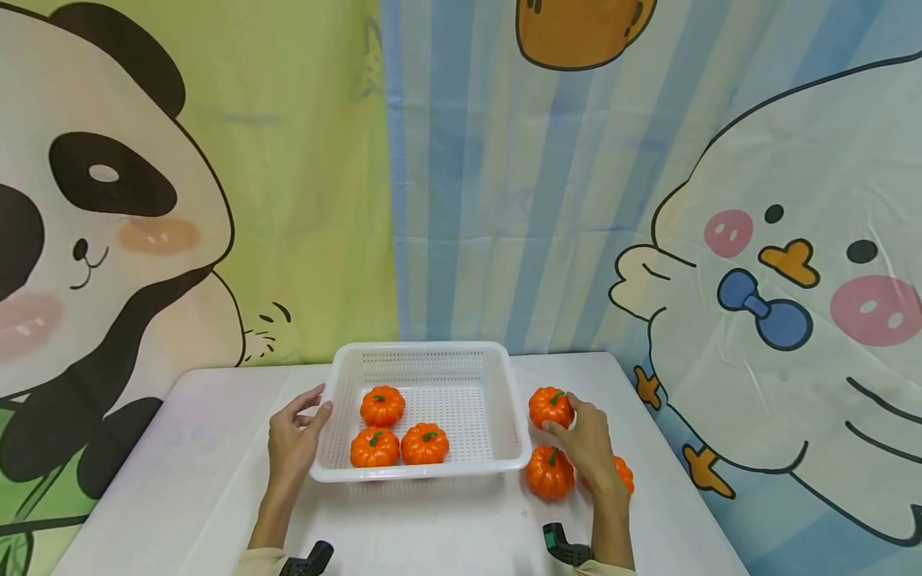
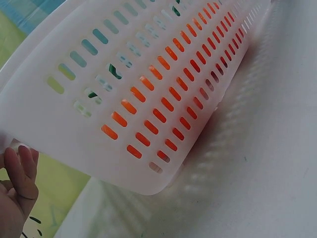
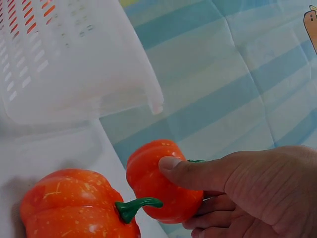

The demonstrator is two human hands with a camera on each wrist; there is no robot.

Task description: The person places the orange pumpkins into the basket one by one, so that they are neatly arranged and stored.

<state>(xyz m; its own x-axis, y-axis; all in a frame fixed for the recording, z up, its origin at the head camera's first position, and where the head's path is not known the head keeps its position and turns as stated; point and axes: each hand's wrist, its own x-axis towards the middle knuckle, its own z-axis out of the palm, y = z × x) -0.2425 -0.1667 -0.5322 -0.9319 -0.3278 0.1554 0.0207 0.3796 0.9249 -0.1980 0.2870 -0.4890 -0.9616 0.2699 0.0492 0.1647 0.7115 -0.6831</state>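
A white plastic basket [image 1: 468, 464] with slotted sides holds three small orange toy pumpkins, one of them a pumpkin [image 1: 425, 444] with a green stem. At the basket's left rim, my left hand [image 1: 291, 436] grips the edge with thumb and fingers; in the left wrist view its fingers [image 2: 22, 171] sit right at the rim. To the right of the basket, my right hand [image 1: 591, 440] pinches a toy pumpkin [image 3: 163, 183] between thumb and fingers. Nearer me stands another pumpkin [image 1: 550, 474], beside the basket's front right corner.
One more pumpkin [image 1: 623, 474] lies to the right, partly hidden behind my right wrist. The white table [image 1: 216, 448] ends at curtains [image 1: 497, 200] printed with cartoon animals. Black wrist devices [image 1: 565, 546] show at both sleeves.
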